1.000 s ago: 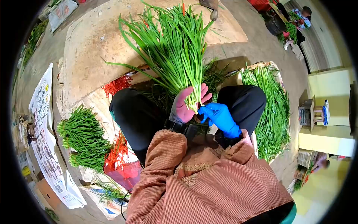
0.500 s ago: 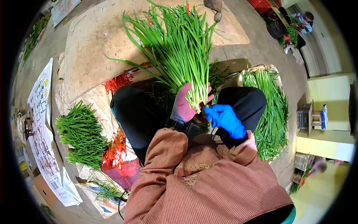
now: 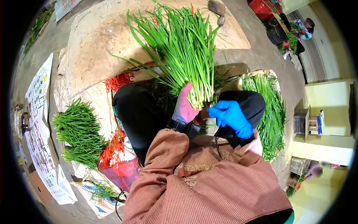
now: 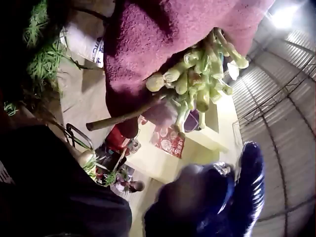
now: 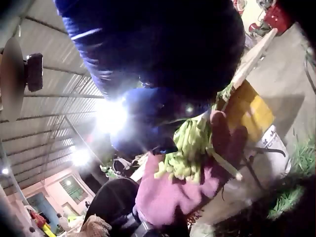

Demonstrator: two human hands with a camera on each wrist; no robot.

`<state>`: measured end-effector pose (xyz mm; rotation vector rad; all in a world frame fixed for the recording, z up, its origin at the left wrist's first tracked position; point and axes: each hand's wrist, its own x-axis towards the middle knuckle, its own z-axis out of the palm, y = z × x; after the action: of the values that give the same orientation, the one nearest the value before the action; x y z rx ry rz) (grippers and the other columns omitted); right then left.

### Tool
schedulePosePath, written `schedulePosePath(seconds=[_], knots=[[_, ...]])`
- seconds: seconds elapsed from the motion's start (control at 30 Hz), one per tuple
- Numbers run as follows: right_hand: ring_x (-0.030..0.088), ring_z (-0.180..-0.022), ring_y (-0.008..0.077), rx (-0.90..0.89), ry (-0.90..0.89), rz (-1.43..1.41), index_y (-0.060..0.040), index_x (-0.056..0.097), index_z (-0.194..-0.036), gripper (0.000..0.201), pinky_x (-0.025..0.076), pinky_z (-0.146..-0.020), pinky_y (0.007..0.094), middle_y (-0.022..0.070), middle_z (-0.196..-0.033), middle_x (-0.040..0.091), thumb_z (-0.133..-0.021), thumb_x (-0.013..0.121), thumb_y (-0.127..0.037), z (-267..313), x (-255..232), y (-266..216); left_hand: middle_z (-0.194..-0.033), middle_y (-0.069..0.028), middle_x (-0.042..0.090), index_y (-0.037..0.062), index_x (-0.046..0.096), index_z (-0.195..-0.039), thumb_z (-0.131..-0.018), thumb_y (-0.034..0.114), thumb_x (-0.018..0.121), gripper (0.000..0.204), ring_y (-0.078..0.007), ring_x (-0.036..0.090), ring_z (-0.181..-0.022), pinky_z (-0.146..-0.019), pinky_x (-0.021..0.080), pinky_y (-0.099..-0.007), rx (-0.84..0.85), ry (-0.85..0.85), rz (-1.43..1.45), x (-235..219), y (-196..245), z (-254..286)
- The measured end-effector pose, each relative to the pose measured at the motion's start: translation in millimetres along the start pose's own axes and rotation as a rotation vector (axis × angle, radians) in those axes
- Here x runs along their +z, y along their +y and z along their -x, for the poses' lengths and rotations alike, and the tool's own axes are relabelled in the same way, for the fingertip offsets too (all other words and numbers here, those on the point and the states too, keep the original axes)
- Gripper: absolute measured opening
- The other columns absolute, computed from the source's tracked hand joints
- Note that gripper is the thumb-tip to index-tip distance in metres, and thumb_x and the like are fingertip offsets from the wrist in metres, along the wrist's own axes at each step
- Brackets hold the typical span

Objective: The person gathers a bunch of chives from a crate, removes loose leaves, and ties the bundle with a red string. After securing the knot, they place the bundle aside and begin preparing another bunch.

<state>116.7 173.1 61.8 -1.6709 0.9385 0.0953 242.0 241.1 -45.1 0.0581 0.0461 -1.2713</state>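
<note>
My left hand (image 3: 185, 108), in a pink glove, holds a large bunch of garlic chives (image 3: 190, 59) by its pale lower end. The leaves fan out away from me over the board. In the left wrist view the cut stem ends (image 4: 197, 81) poke out past the pink glove, with one longer stem (image 4: 126, 114) sticking out sideways. My right hand (image 3: 232, 117), in a blue glove, is just right of the stem ends. Its fingers are loosely bent, with the thumb apart from them in the left wrist view, and nothing shows between them.
A wooden board (image 3: 93, 48) lies ahead, with a dark handled tool (image 3: 217, 11) at its far edge. Bundled chives (image 3: 78, 130) are at left, near red ties (image 3: 115, 149). A tray of loose chives (image 3: 266, 115) stands at right. A person (image 3: 306, 28) sits far right.
My right hand has drawn back from the stem ends, rightward and slightly down. The left hand still holds the bunch, which has shifted slightly right and down in the head view.
</note>
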Motion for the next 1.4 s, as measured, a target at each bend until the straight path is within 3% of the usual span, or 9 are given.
schedulePosePath(seconds=[0.07, 0.17, 0.4, 0.67, 0.73, 0.77, 0.83, 1.13, 1.4], knots=[[0.053, -0.045, 0.0080, -0.058, 0.070, 0.048, 0.0008, 0.062, -0.071, 0.022, 0.039, -0.040, 0.0213, 0.0031, -0.057, 0.056, -0.078, 0.068, -0.019, -6, 3, -27, -0.119, -0.0153, 0.052, 0.0043, 0.042, -0.125, -0.089, 0.037, 0.045, 0.049, -0.0299, 0.054, -0.105, -0.088, 0.044, -0.0441, 0.012, 0.090, 0.022, 1, -1, 2], [0.058, -0.060, 0.0318, -0.367, 0.246, 0.708, -0.0068, 0.064, -0.073, 0.038, 0.044, -0.054, 0.0388, 0.0142, -0.063, 0.058, -0.068, 0.068, -0.044, -44, 11, -25, -0.113, -0.0121, 0.056, 0.0069, 0.047, -0.119, -0.090, 0.038, 0.043, 0.043, -0.0247, 0.057, -0.099, -0.082, 0.047, -0.0409, -0.056, 0.057, 0.034, 3, 3, 5], [0.055, -0.056, 0.0314, -0.261, 0.091, 0.612, -0.0075, 0.062, -0.067, 0.032, 0.042, -0.050, 0.0390, 0.0135, -0.060, 0.056, -0.073, 0.065, -0.039, -72, 13, -13, -0.096, -0.0047, 0.059, 0.0097, 0.051, -0.108, -0.089, 0.031, 0.049, 0.029, -0.0173, 0.059, -0.086, -0.073, 0.048, -0.0336, -0.021, 0.152, 0.004, -3, -1, 4], [0.051, -0.055, 0.0340, -0.645, 0.241, 0.610, -0.0065, 0.055, -0.063, 0.023, 0.042, -0.049, 0.0384, 0.0132, -0.061, 0.052, -0.073, 0.065, -0.025, -65, 25, 2, -0.101, -0.0106, 0.059, 0.0058, 0.052, -0.110, -0.089, 0.022, 0.049, 0.027, -0.0238, 0.057, -0.095, -0.081, 0.047, -0.0374, -0.034, 0.087, 0.043, -22, -8, 4], [0.051, -0.048, 0.0269, -0.680, 0.227, 0.566, -0.0052, 0.056, -0.064, 0.021, 0.041, -0.046, 0.0343, 0.0110, -0.058, 0.050, -0.074, 0.066, -0.021, -54, 26, 3, -0.102, -0.0116, 0.059, 0.0044, 0.051, -0.112, -0.089, 0.021, 0.048, 0.029, -0.0257, 0.057, -0.096, -0.083, 0.047, -0.0382, 0.283, 0.013, -0.390, -14, -11, 10], [0.050, -0.046, 0.0204, -0.489, 0.154, 0.344, -0.0039, 0.057, -0.065, 0.020, 0.039, -0.044, 0.0314, 0.0079, -0.056, 0.050, -0.075, 0.067, -0.018, -43, 25, 1, -0.107, -0.0124, 0.058, 0.0033, 0.049, -0.116, -0.089, 0.025, 0.047, 0.035, -0.0263, 0.056, -0.099, -0.084, 0.046, -0.0384, -0.065, 0.190, -0.009, -13, -2, 5], [0.044, -0.044, 0.0046, -0.255, 0.074, -0.034, 0.0000, 0.058, -0.063, 0.022, 0.034, -0.038, 0.0215, 0.0001, -0.055, 0.050, -0.079, 0.065, -0.012, -24, 17, -6, -0.109, -0.0123, 0.057, 0.0032, 0.048, -0.118, -0.089, 0.028, 0.046, 0.038, -0.0260, 0.055, -0.101, -0.085, 0.046, -0.0388, -0.078, 0.119, -0.066, -14, -1, 1], [0.056, -0.050, 0.0086, -0.063, 0.050, -0.112, 0.0019, 0.062, -0.078, 0.011, 0.045, -0.045, 0.0207, 0.0032, -0.059, 0.058, -0.081, 0.063, -0.009, -6, -9, 5, -0.114, -0.0133, 0.056, 0.0039, 0.044, -0.124, -0.091, 0.038, 0.040, 0.048, -0.0235, 0.057, -0.100, -0.082, 0.046, -0.0383, -0.159, -0.081, -0.025, -14, 6, -4], [0.060, -0.063, 0.0237, -0.557, 0.239, 0.458, -0.0099, 0.066, -0.093, 0.021, 0.048, -0.058, 0.0314, 0.0104, -0.073, 0.060, -0.074, 0.066, -0.017, -46, 22, -20, -0.111, -0.0120, 0.056, 0.0031, 0.045, -0.120, -0.091, 0.030, 0.044, 0.040, -0.0242, 0.056, -0.099, -0.086, 0.045, -0.0374, -0.076, 0.055, 0.032, -8, 1, 3]])
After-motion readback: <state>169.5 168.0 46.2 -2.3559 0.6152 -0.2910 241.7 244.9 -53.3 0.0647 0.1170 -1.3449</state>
